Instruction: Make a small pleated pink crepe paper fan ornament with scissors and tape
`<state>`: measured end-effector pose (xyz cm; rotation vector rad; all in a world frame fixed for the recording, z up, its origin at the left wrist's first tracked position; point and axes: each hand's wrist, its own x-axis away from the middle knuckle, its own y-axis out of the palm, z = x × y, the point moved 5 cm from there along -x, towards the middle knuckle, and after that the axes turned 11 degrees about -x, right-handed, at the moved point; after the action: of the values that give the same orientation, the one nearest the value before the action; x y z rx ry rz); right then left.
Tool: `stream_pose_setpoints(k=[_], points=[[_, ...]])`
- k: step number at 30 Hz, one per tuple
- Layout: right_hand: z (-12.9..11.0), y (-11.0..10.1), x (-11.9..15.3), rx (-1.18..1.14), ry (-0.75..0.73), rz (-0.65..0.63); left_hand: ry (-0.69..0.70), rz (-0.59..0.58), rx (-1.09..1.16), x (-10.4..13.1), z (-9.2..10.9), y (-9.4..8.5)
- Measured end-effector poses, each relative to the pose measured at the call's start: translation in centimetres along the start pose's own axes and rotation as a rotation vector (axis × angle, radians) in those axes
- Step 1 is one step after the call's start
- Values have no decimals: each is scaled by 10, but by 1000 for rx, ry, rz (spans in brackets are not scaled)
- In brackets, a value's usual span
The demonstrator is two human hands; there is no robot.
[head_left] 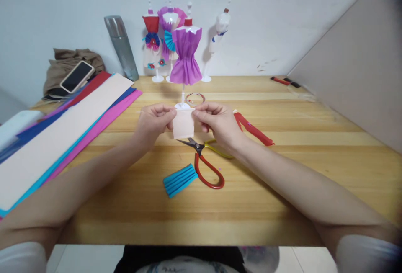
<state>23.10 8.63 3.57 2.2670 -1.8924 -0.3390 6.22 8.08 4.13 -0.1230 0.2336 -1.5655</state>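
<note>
A small cream piece of paper (184,124) is stretched between my two hands, held by its upper corners above the table. My left hand (154,121) pinches its left corner, and my right hand (220,123) pinches the right one. Under the paper lie scissors (198,147) with one red and one yellow handle, blades spread; the blade tips are partly hidden. Touching the red handle is a pleated blue piece of paper (179,181). Just behind my hands a small mannequin in a purple paper dress (187,57) stands upright on its white base.
Several more mannequins (152,34) stand along the wall beside a grey bottle (122,47). Long coloured paper sheets (72,130) cover the left side, with a phone (77,76) behind. A red paper strip (253,130), a bangle-like ring (195,98) and a red-black tool (285,81) lie on the table.
</note>
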Motion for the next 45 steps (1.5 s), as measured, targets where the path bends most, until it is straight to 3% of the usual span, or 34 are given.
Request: stream_pose_setpoints(k=[6,13,26,45], points=[[3,0,2,-112,73,31,23,-17,38,3,1,3],[0,1,3,-161,32,35,35,-81,75,4,0,4],[2,5,3,-273,10,-33,86,-30,122,7,5,4],[3,2,3,-263,-182,-27,210,53,116,13,13,4]])
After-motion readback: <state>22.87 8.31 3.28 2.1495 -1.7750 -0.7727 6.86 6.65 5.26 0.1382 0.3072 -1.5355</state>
